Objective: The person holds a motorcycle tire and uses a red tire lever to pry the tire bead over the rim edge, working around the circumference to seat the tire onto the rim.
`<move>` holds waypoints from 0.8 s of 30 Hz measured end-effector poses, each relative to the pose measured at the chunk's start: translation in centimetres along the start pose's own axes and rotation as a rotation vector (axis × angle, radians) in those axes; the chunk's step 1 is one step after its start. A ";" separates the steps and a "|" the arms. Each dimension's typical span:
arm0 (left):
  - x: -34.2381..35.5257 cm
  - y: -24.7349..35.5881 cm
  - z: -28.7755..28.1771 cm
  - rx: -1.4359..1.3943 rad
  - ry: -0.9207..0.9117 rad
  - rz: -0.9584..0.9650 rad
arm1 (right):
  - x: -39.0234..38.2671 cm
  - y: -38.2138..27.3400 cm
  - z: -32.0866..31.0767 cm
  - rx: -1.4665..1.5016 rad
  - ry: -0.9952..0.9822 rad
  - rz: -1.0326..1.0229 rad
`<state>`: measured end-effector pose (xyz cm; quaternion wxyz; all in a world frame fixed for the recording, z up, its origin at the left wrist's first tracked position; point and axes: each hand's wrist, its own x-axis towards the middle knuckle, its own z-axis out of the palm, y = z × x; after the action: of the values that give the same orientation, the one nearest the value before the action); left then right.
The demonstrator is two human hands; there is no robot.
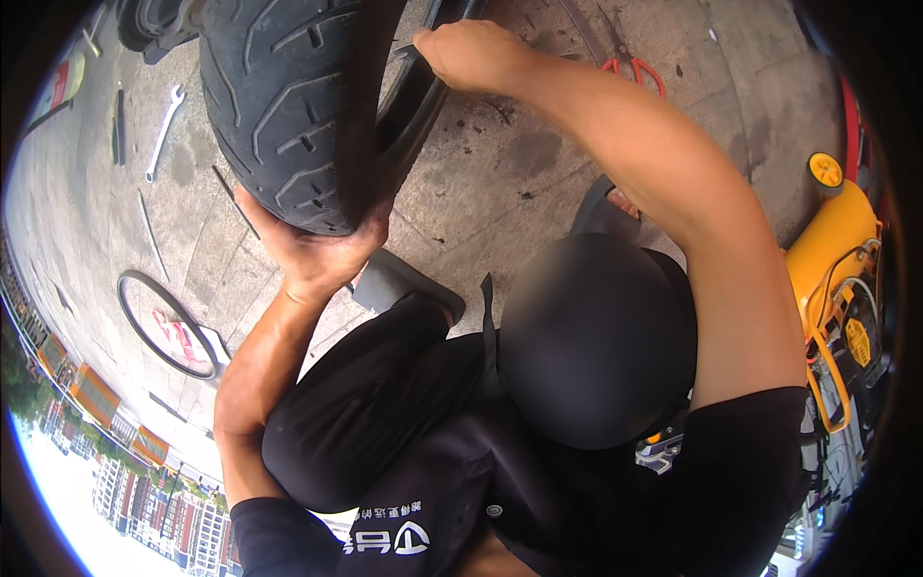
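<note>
**Tyre steadied on the wheel by both hands**

Nearest the camera, dark trousers (pixel 375 404) and a dark shirt are seen, with a grey sandal (pixel 404 288) planted on the concrete floor (pixel 500 183).

Just above the sandal, the left hand (pixel 312 255) is cupped under the lower edge of the black tyre (pixel 279 106), its fingers wrapped up onto the tread and closed on the rubber. The right hand (pixel 471 53) is set higher, closed over the dark wheel rim (pixel 413 106) where the tyre's sidewall meets it. The tyre is thus held upright between the two hands, at the top centre of the view, in front of the knees.

The tyre is judged to be heavy and stiff in the tread, with a more yielding sidewall; the grooved tread should give a sure, non-slip hold. It is best taken as shown: one hand beneath to carry the weight, the other on the rim to stop it rolling or tipping.

Farther out on the floor, a thin black ring (pixel 163 327) lies to the left, with a spanner (pixel 163 130) beyond it. Red-handled cutters (pixel 630 62) lie past the right forearm, and a yellow machine (pixel 841 260) stands at the right edge.
</note>
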<state>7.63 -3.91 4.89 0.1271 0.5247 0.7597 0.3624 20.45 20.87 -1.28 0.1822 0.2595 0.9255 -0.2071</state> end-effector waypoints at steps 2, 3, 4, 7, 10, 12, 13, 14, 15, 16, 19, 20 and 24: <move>0.9 1.3 -1.0 -0.071 -0.011 -0.051 | 0.0 0.7 0.5 0.020 0.135 0.039; 1.6 2.4 -1.7 -0.154 -0.026 -0.103 | 0.0 0.9 0.7 0.071 0.091 0.008; 2.7 3.6 -2.6 -0.261 -0.042 -0.154 | -0.1 1.0 1.0 0.100 0.111 0.036; 7.0 7.9 -5.2 -0.458 -0.077 -0.214 | -0.1 1.0 2.0 0.132 0.141 0.029; 11.8 11.7 -6.1 -0.248 -0.190 -0.037 | -0.3 0.3 2.9 0.126 0.160 -0.017; 14.3 12.8 -5.9 0.041 -0.267 0.009 | -0.4 0.2 3.3 0.132 0.175 -0.016; 15.2 13.0 -5.9 0.202 -0.316 0.022 | -0.5 0.4 3.4 0.139 0.203 -0.020; 15.6 13.1 -5.9 0.023 -0.347 -0.129 | -0.6 0.6 3.5 0.205 0.213 0.005; 15.6 12.9 -5.9 0.023 -0.315 -0.110 | -0.7 0.9 3.5 0.270 0.226 0.016; 15.4 12.6 -5.8 -0.019 -0.248 -0.066 | -0.8 1.3 3.5 0.330 0.262 0.034; 14.1 11.5 -5.0 -0.078 -0.087 0.061 | -0.9 2.7 3.2 0.459 0.387 0.021; 13.4 11.0 -4.5 -0.151 -0.052 0.054 | -0.8 3.1 3.2 0.464 0.393 0.000; 11.4 9.0 -1.8 -0.242 0.036 0.076 | 0.1 4.5 2.6 0.339 0.419 0.013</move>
<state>8.22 7.17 14.47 0.1621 0.5274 0.6922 0.4652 23.42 23.16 -4.86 -0.0578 0.3293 0.8935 -0.2997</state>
